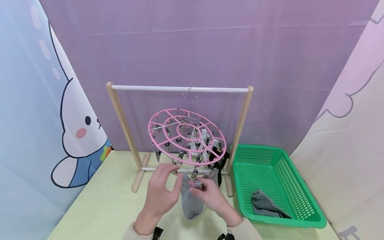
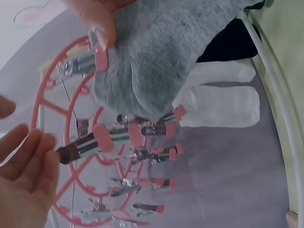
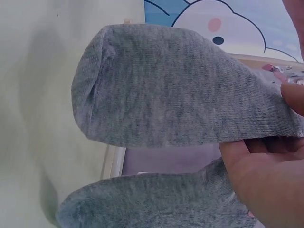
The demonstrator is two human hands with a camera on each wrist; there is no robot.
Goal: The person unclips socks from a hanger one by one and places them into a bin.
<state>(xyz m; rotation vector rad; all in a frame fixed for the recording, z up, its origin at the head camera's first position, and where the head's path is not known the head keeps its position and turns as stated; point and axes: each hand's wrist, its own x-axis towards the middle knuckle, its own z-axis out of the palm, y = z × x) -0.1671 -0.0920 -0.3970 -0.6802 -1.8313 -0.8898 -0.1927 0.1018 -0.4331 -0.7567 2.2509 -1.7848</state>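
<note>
A light grey sock (image 1: 192,203) hangs toe-down at the front of the round pink clip hanger (image 1: 187,159). My right hand (image 1: 210,196) pinches the sock near its cuff, thumb in front. A metal clip (image 2: 83,64) with pink tips sits on the cuff right beside that thumb. My left hand (image 1: 162,190) is raised to the left of the sock, thumb and forefinger spread apart. In the left wrist view its fingertips are right at the end of another metal clip (image 2: 88,145). Beside the pinched sock, another grey sock (image 3: 156,202) hangs behind.
White socks (image 2: 223,105) and a black sock (image 2: 232,45) hang on the hanger's right part. The hanger hooks on the white rail (image 1: 144,88) of a wooden-legged stand (image 1: 123,123). A green basket (image 1: 309,190) at the right holds a dark grey sock (image 1: 267,205).
</note>
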